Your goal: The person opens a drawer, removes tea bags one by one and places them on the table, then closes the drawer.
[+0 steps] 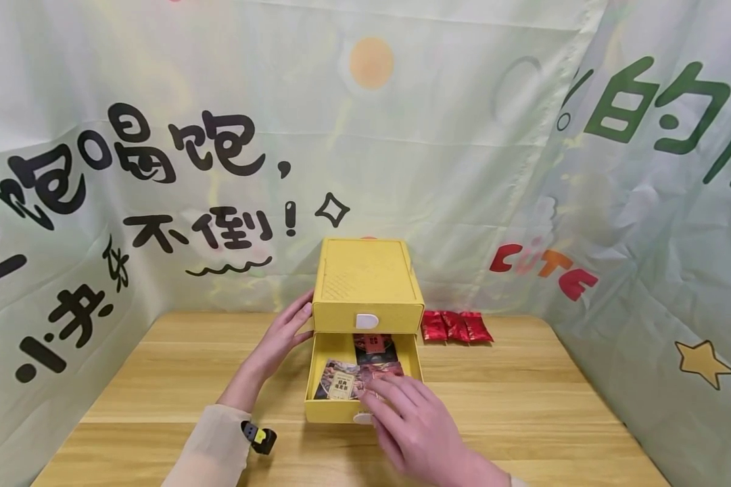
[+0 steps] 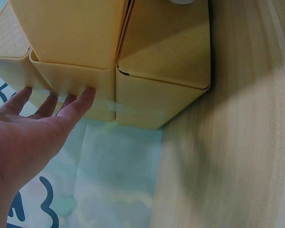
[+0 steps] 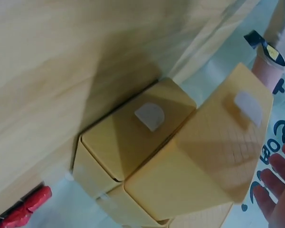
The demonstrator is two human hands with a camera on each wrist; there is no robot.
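yellow box: while the yellow box [image 1: 365, 270] is standing on the table [image 1: 499, 399], its low drawer [image 1: 328, 411] is sticking out toward the person in the head view.
high drawer: in that view, the high drawer [image 1: 337, 318] is sitting closed, right above; the two wrist views are not matching this, as they are showing the high one poking out.
low drawer: its sides are running from the box toward the person, and that is looking like its long way.
right hand: the right hand [image 1: 422, 423] is resting over the front right corner of the low drawer, so the drawer is lying ahead of it and to its left. this hand is being the nearer one to the drawer front. i am not able to tell if its fingers are pinching something or just touching.
left hand: the left hand [image 1: 280, 341] is touching the box's left side, higher up, and its fingers are stretching out, holding nothing.
picture packs: the picture packs [image 1: 339, 382] are lying inside the low drawer, one of them partly hiding behind the right fingers.
red packs: the shiny red packs [image 1: 455, 327] are lying on the table, just right of the box.
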